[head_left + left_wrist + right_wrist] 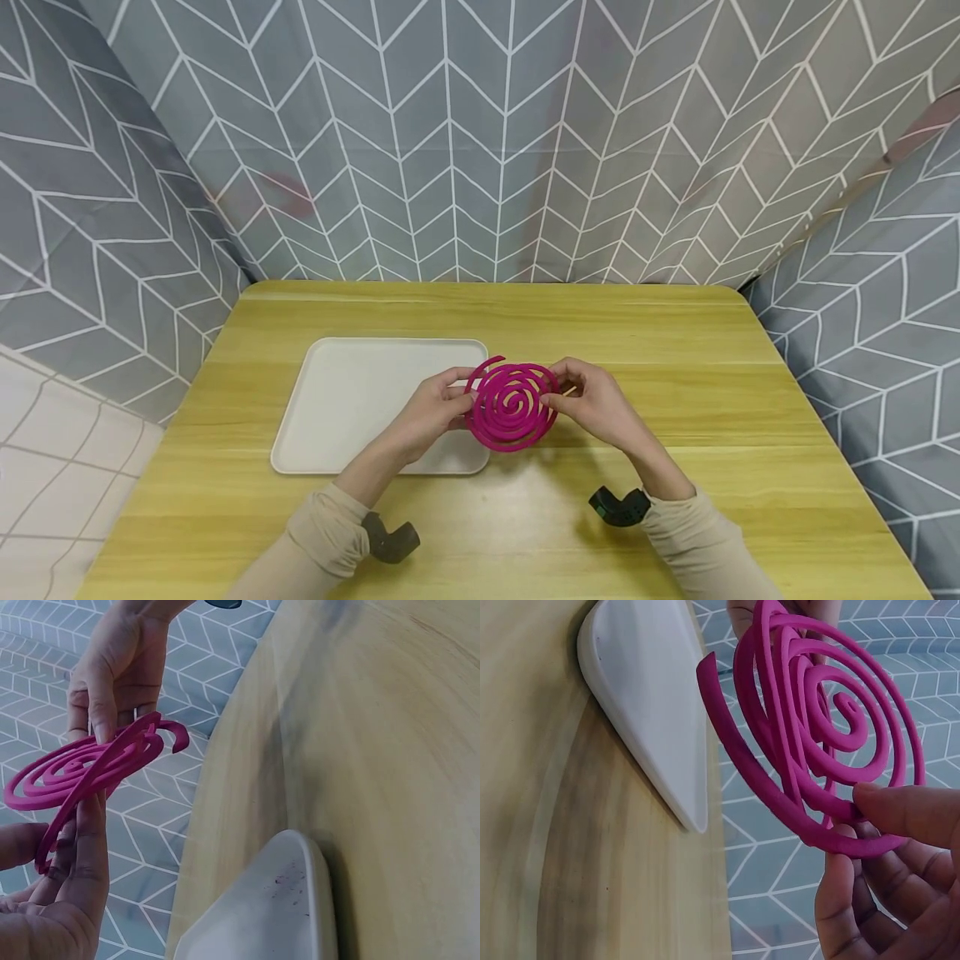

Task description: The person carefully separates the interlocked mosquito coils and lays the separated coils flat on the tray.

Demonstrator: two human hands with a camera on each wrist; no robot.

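Note:
A magenta mosquito coil (513, 406), apparently two spirals nested together, is held up above the table between both hands. My left hand (435, 406) grips its left edge, thumb on one side and fingers on the other. At the opposite edge, my right hand (600, 404) pinches the rings between thumb and fingers. In the right wrist view the spirals (832, 761) are partly separated, and one loose end sticks out beside the others. The left wrist view shows one strip crossing the flat rings at a slant.
Beneath the left forearm lies a white tray (367, 392) on the wooden table (675, 350). Small dark pinkish crumbs (285, 880) dot the tray. A patterned grey curtain (480, 150) hangs behind the table and along its sides. Each wrist wears a dark camera mount.

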